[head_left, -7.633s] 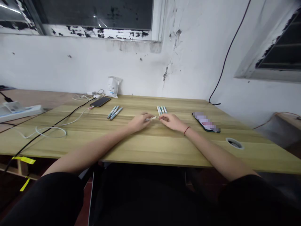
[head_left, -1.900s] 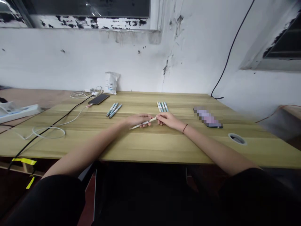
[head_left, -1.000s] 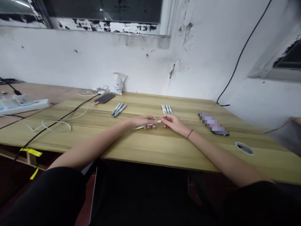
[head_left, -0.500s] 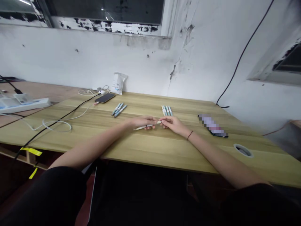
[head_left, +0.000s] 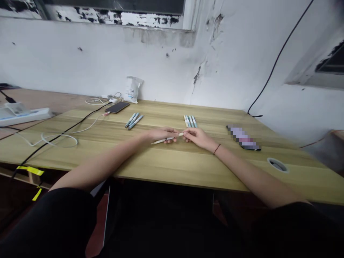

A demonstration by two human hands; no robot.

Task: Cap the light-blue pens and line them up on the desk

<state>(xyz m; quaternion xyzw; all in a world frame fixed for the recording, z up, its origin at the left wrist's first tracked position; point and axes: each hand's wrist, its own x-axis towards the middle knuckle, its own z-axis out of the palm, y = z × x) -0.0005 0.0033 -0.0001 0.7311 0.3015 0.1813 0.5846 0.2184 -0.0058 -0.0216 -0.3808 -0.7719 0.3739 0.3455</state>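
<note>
Low over the wooden table [head_left: 166, 161], my left hand [head_left: 164, 134] is closed around a slim white pen [head_left: 159, 141], whose one tip points left. The fingers of my right hand [head_left: 195, 136] pinch the pen's pale right end. Whether that end is a separate cap I cannot tell. Just behind my right hand lies a neat side-by-side row of several pens [head_left: 190, 121] with pale and teal barrels. Three blue-grey pens [head_left: 134, 121] lie loosely together beyond my left forearm.
A dark phone [head_left: 117, 107] with a white cable lies back left, near a white packet [head_left: 133, 89] against the wall. A black cable [head_left: 80, 128] crosses the left side. At right are a blurred-out flat object [head_left: 243, 138] and a round cable hole [head_left: 278, 165].
The view has tilted slightly down, so everything sits a little higher in the picture. Both hands keep hold of the pen in nearly the same place.
</note>
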